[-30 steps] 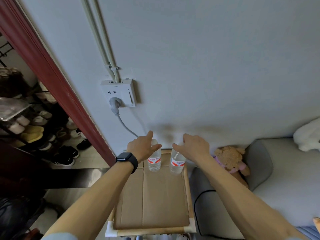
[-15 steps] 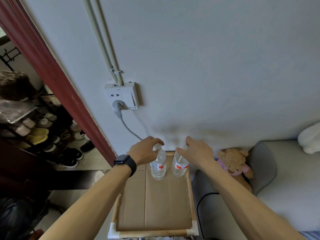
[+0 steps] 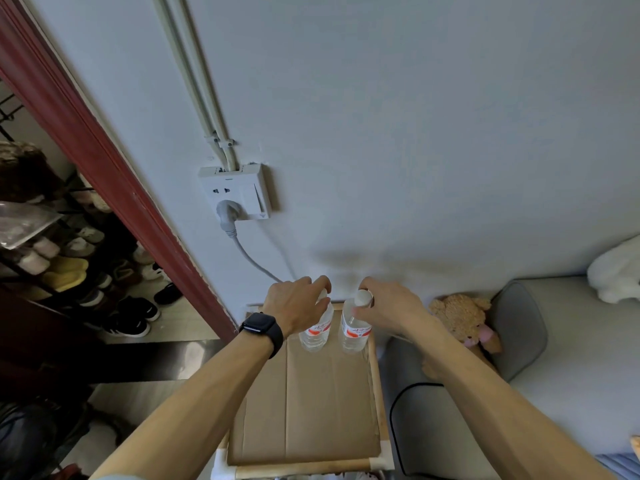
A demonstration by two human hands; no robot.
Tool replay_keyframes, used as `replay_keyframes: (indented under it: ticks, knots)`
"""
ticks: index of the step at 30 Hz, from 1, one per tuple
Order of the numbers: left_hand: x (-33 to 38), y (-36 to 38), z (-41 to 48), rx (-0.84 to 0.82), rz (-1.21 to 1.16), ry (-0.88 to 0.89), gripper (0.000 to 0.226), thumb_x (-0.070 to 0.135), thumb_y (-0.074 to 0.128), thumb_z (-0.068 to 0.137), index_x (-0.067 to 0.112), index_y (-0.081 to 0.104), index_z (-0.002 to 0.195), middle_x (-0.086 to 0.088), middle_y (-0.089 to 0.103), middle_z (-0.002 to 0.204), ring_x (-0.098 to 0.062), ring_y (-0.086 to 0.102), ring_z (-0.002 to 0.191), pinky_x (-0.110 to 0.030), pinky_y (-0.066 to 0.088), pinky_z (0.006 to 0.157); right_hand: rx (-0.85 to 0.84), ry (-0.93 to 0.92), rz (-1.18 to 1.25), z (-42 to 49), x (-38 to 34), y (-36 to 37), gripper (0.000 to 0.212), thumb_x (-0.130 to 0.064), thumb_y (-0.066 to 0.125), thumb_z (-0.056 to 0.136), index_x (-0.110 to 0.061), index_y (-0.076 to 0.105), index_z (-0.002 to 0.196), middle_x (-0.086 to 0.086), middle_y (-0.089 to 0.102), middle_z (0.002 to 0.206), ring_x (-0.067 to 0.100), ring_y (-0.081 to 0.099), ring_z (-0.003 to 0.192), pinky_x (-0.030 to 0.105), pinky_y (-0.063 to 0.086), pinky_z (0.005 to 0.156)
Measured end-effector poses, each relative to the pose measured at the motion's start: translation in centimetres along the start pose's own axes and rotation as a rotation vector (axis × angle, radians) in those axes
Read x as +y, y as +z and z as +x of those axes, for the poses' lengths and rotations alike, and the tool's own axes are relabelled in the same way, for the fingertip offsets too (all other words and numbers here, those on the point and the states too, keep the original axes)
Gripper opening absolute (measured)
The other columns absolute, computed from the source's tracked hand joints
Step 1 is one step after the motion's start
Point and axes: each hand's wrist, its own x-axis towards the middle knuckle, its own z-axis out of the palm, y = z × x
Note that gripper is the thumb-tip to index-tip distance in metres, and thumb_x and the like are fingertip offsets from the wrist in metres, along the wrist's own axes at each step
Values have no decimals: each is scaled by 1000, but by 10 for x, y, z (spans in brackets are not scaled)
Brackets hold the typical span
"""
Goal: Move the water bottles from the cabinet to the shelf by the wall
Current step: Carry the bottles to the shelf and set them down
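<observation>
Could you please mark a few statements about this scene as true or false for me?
1. The left bottle and the right bottle stand upright on the shelf. True.
2. The watch is on the right wrist. False: it is on the left wrist, behind the left hand.
3. A grey plug sits in the wall socket. True.
4. The teddy bear lies between the bottles. False: it lies to the right of the shelf, against a grey cushion.
5. The right hand rests flat on the shelf. False: it holds the right bottle at its cap.
</observation>
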Motion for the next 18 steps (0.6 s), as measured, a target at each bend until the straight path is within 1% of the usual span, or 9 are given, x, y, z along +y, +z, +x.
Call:
replay_keyframes:
  ticks: [2,4,7,9,11,14,16,18]
  knots:
    - [1,0,2,4,-3,26,30,49,33,101,33,44,124,3,61,100,-21,57,70,-32,45,63,-15,-49,39,1,5,-2,27,-44,61,84,-28,51,104,-1,64,96,20,59,85,35,51,71]
    - [3,-1,5,-7,-32,32,28,49,33,100,34,43,121,4,59,96,-21,57,68,-32,46,63,27,-97,104,2,7,-1,21,-39,65,85,-25,54,97,-3,63,90,17,58,81,28,46,64]
    - [7,0,9,-38,-71,59,25,48,34,99,37,44,119,3,55,95,-22,55,68,-33,47,65,100,-109,143,6,8,6,19,-41,65,85,-27,51,86,-7,57,80,14,54,72,23,36,56]
    - [8,-1,10,-61,-79,65,24,48,35,99,38,45,118,2,55,97,-23,55,71,-32,45,65,107,-97,134,7,8,12,22,-45,63,87,-29,49,90,-10,56,79,9,52,68,21,36,56]
    - [7,-1,14,-74,-108,44,24,48,36,98,39,46,119,3,55,97,-22,57,74,-32,44,65,99,-93,148,8,11,16,24,-47,63,88,-29,48,94,-10,56,80,9,53,69,22,41,58]
    - [2,1,19,-100,-151,13,32,49,41,95,42,46,126,5,58,104,-20,61,85,-33,49,70,60,-110,191,7,18,19,30,-52,63,86,-30,48,99,-10,61,85,11,57,74,29,50,66]
    - [2,5,19,-118,-176,-15,38,55,48,92,39,46,127,6,58,107,-20,62,90,-35,51,74,11,-110,179,7,21,22,40,-58,61,85,-32,48,112,-8,65,96,12,60,83,33,54,75]
    - [2,9,18,-118,-194,-42,42,58,55,90,34,48,123,6,55,107,-21,61,92,-37,50,77,3,-98,161,8,25,26,50,-60,60,85,-34,48,127,-5,63,111,15,60,95,34,51,83]
